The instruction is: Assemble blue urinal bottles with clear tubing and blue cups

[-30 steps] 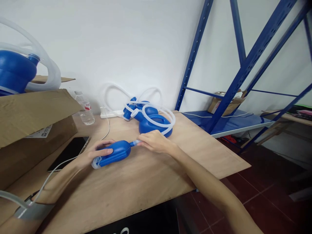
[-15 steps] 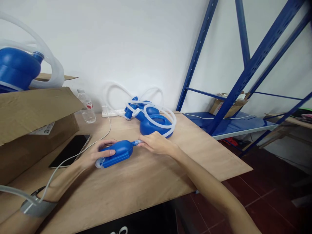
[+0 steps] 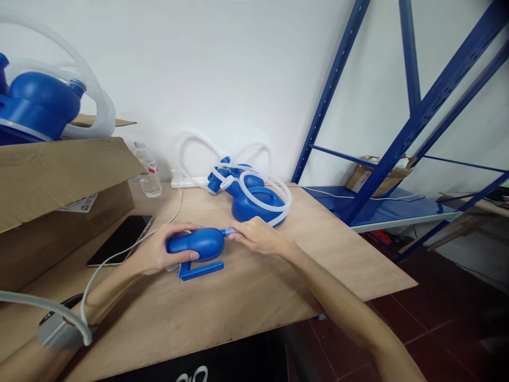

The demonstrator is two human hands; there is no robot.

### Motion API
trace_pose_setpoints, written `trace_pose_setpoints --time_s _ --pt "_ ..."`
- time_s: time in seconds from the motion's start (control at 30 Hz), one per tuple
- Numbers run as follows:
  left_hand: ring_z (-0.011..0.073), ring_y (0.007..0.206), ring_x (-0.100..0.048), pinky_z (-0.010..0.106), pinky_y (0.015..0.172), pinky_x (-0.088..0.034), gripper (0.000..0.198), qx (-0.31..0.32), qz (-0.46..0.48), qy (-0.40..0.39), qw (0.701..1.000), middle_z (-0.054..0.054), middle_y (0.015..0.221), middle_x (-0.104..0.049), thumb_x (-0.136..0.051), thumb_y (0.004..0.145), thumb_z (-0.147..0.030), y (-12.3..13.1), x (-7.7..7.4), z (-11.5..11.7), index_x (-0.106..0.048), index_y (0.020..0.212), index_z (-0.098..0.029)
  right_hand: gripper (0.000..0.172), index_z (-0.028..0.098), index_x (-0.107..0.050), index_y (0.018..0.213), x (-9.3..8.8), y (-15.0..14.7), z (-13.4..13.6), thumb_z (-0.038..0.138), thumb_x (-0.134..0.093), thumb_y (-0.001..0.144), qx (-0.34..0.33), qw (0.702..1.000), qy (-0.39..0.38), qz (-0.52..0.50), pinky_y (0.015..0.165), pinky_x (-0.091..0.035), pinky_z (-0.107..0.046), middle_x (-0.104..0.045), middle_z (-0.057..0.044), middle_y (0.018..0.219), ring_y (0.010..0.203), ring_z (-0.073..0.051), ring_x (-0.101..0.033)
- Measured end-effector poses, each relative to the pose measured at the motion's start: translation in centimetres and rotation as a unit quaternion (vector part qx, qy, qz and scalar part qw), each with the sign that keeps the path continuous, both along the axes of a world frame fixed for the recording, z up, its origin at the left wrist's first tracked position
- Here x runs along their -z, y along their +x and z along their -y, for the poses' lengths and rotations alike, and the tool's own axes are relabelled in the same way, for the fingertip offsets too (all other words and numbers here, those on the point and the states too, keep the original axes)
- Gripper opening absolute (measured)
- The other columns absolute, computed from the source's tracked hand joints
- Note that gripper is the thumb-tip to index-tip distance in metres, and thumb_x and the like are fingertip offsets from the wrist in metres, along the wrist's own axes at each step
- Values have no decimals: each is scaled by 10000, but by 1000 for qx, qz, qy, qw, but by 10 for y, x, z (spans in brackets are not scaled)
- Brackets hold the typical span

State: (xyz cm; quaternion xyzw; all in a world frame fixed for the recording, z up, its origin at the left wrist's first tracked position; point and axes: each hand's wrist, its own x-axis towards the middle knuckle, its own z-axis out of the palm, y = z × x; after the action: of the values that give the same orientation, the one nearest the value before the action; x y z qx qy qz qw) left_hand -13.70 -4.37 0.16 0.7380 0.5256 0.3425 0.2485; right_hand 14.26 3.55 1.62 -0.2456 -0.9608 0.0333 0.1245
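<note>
My left hand point(image 3: 167, 249) is wrapped round a blue rounded plastic urinal head point(image 3: 203, 244), its thumb pressed on the near side. An angled blue handle point(image 3: 202, 270) sticks out below the body, towards me. The narrow nozzle points right, into a translucent tube end point(image 3: 229, 232). My right hand point(image 3: 256, 235) pinches that tube end where it meets the nozzle; the fingers hide part of it. Just behind my right hand stands a blue urinal bottle point(image 3: 252, 208) with a carrying handle and a coiled white hose point(image 3: 287, 199).
At the left, a cardboard box point(image 3: 59, 180) holds more blue bottles and hose. A phone point(image 3: 121, 240), a water bottle point(image 3: 149, 172) and a power strip point(image 3: 189, 182) lie or stand on the wooden table point(image 3: 350, 260). Blue shelving point(image 3: 397, 212) rises at the right. A cable runs along my left arm.
The urinal head has rolled in my left hand, so its handle now swings out below the body. My right hand stays at the nozzle. The view has shifted slightly left.
</note>
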Motion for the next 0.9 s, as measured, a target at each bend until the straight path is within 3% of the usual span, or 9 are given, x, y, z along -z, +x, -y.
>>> trace_pose_setpoints --time_s 0.2,0.33,0.43,0.5,0.63,0.77,0.9 --pt "313 1063 -716 417 961 -558 581 35 -116 138 983 103 1204 -765 -760 776 -574 7 -11 10 -732 1228 -211 397 183 -601 888 -1 -2 2 447 -398 1104 11 999 -33 15 617 -242 -286 -653 -28 770 685 -167 -576" --pt "325 1029 -730 422 945 -572 625 37 -164 102 981 104 1168 -778 -761 744 -629 4 -12 4 -756 1211 -215 440 189 -642 969 9 -11 -1 479 -342 1112 23 997 -31 62 637 -284 -289 -708 -45 829 745 -191 -628" --pt "334 1061 -724 420 960 -576 693 -15 -94 17 995 87 1182 -779 -790 680 -680 -1 -9 -7 -761 1207 -231 424 194 -660 1040 10 -15 -7 458 -337 1115 24 999 5 26 687 -361 -292 -736 -56 933 843 -203 -664" --pt "336 1077 -724 412 947 -589 725 -44 -18 -51 998 75 1185 -782 -810 649 -689 -4 -6 -12 -757 1214 -238 378 182 -659 1165 4 -10 -11 450 -399 1100 15 998 68 -8 803 -423 -319 -735 -88 1069 979 -228 -665" --pt "346 1049 -733 403 888 -609 709 -88 129 -106 982 81 1113 -801 -812 619 -695 -11 -3 -16 -788 1139 -214 450 190 -600 1366 -13 25 -18 472 -590 1014 19 984 177 -29 994 -446 -419 -686 -127 1253 1163 -286 -606" --pt "335 963 -752 372 784 -621 638 -94 219 -152 959 83 1012 -815 -846 572 -661 -15 -3 -16 -820 1025 -212 515 192 -535 1463 -14 63 -27 298 -666 976 57 967 247 7 1012 -466 -477 -694 -136 1223 1171 -322 -602" --pt "312 918 -766 347 757 -631 579 -81 280 -210 933 73 950 -819 -896 538 -609 -11 -4 -14 -826 967 -227 334 186 -620 1348 -3 78 -36 196 -550 1021 81 963 254 -36 918 -503 -435 -738 -113 1072 1014 -283 -664"
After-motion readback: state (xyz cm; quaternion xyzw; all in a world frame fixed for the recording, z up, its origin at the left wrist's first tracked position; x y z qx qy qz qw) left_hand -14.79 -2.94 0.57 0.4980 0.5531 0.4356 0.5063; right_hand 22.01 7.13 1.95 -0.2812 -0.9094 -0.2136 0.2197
